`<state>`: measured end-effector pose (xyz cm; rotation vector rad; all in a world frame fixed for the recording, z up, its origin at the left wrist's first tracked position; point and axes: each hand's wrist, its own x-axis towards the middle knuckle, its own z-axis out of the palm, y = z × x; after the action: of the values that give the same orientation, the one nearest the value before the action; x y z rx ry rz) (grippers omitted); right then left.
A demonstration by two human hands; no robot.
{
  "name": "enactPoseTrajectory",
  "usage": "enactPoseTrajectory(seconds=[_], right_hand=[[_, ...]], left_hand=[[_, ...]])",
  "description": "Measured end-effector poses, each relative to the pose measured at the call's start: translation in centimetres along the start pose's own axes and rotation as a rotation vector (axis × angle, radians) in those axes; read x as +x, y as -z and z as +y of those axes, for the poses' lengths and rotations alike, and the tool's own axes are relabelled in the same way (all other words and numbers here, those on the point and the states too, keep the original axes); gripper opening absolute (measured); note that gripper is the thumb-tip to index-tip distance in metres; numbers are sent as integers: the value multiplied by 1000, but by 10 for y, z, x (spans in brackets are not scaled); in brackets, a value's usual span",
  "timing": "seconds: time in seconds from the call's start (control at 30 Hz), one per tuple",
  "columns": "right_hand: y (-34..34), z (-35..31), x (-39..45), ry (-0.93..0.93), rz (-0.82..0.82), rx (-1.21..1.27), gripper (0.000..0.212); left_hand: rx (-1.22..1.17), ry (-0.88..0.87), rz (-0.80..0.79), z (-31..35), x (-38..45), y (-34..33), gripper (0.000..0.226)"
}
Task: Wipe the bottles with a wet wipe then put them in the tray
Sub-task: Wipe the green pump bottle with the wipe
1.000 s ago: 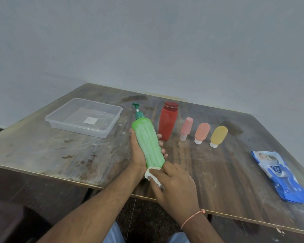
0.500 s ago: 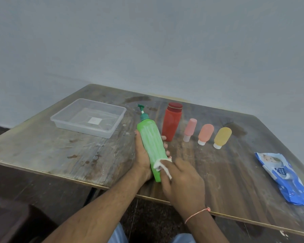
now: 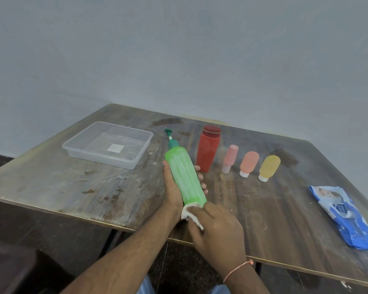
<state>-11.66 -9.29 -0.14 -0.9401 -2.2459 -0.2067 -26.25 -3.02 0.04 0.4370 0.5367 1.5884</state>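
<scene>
My left hand [image 3: 172,189] grips a green pump bottle [image 3: 184,176] from below, tilted with its pump pointing away from me. My right hand [image 3: 218,228] pinches a white wet wipe [image 3: 189,212] against the bottle's base. A clear plastic tray [image 3: 136,158] sits at the left of the table with nothing inside. A red bottle [image 3: 207,148] stands upright beside the green one. To its right stand a pink tube [image 3: 230,158], an orange tube [image 3: 249,163] and a yellow tube [image 3: 269,167], each on its white cap.
A blue wet wipe pack [image 3: 346,215] lies near the right edge of the worn wooden table [image 3: 72,183]. The table's front edge runs just under my wrists. A grey wall stands behind.
My right hand slid the wipe up the green bottle's side, then back down to its base. The bottle stayed in my left hand's grip.
</scene>
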Motion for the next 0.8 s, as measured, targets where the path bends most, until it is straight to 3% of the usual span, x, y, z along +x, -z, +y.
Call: enactPoseTrajectory(seconds=[0.1, 0.27, 0.43, 0.57, 0.8], right_hand=[[-4, -2, 6, 29, -38, -40, 11], [-5, 10, 10, -112, 43, 84, 21], [-3, 0, 1, -40, -85, 63, 18], [-6, 8, 5, -176, 46, 155, 22], [1, 19, 0, -409, 109, 361, 17]], left_hand=[[2, 7, -20, -1, -1, -1, 104], [7, 3, -14, -2, 2, 6, 106], [-1, 10, -25, -3, -1, 1, 106], [5, 5, -7, -1, -2, 3, 106], [24, 11, -6, -2, -3, 1, 105]])
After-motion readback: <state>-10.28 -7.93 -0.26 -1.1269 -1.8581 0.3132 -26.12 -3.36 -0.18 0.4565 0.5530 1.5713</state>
